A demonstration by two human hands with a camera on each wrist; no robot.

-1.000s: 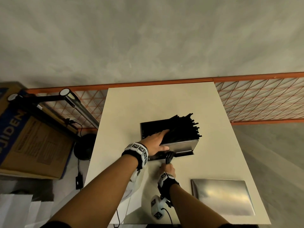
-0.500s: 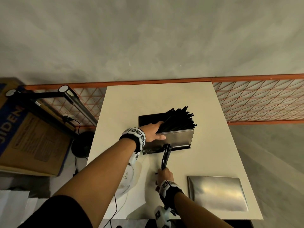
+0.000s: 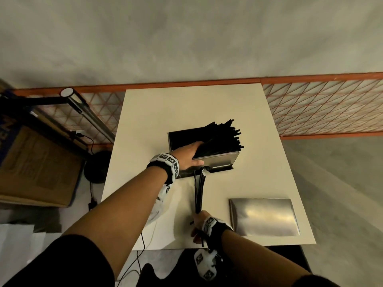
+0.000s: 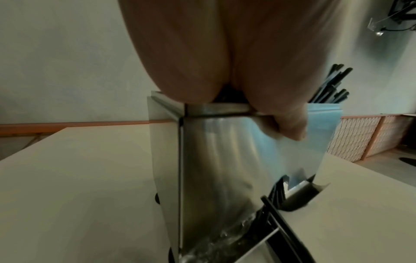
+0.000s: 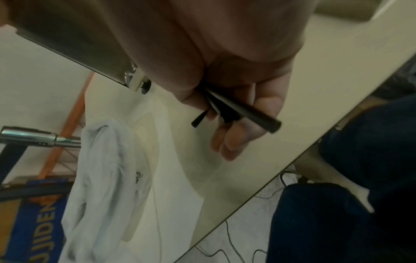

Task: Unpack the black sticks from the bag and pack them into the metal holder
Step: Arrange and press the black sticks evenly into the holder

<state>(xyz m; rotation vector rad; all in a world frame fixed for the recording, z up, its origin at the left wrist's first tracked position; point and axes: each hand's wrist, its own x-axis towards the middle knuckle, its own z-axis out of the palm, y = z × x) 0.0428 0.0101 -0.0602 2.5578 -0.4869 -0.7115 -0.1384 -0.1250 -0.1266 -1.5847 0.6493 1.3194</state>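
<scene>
The metal holder point(image 3: 219, 163) stands mid-table with many black sticks point(image 3: 226, 137) fanning out of its open top. My left hand point(image 3: 192, 155) grips its near wall, fingers inside and thumb point(image 4: 290, 124) on the outer face. My right hand point(image 3: 200, 221) holds a small bundle of black sticks point(image 3: 199, 191) near the table's front edge. The bundle's far ends reach the slot at the holder's base point(image 4: 292, 188). In the right wrist view the fingers point(image 5: 236, 138) curl round the stick ends point(image 5: 247, 115). The white bag point(image 3: 158, 206) lies limp under my left forearm.
A flat metal plate point(image 3: 263, 216) lies on the table point(image 3: 186, 112) at the front right. Left of the table stand a lamp arm point(image 3: 87, 112) and a cardboard box point(image 3: 31, 162). An orange mesh fence point(image 3: 321, 108) runs behind.
My right hand has drawn back toward the table's front edge, and more of the stick bundle shows between it and the holder's base. The left hand stays on the holder.
</scene>
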